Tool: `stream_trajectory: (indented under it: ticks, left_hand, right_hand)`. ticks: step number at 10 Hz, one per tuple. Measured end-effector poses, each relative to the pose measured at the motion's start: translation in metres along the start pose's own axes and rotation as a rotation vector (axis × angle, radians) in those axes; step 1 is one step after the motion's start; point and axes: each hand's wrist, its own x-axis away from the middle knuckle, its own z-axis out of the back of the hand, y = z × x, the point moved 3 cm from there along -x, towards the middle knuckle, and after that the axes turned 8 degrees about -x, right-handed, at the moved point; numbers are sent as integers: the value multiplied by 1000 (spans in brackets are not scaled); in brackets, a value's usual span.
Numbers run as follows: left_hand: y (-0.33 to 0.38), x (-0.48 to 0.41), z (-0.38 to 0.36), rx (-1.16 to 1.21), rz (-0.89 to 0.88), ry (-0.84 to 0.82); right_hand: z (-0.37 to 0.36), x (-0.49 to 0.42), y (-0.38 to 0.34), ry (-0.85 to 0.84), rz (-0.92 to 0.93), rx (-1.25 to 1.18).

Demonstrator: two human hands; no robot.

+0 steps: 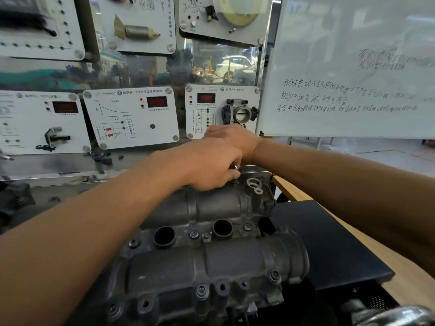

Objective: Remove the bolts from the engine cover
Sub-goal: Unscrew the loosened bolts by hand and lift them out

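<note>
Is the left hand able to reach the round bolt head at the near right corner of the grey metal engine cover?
Probably yes: the bolt head lies uncovered. But the left hand is at the far edge of the engine cover, gripping a shiny metal piece.

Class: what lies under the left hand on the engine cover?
A bolt head shows just below the left hand, which pinches a small metal piece. The engine cover beneath its palm is hidden.
</note>
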Motion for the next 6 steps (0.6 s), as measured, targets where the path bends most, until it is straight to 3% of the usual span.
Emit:
stream_trajectory:
  ticks: [1,3,5,6]
  left_hand:
    - [-2,-2,-4,182,-11,-131]
    - [-6,-2,-5,252,-31,-134]
    - [-27,0,43,320,47,209]
    - [-48,17,52,311,105,133]
  right_hand:
    - [-7,19,7,56,9,-33]
    - [3,22,11,-39,-102,3]
    - [78,9,36,277,-80,107]
    - [105,6,31,322,-56,130]
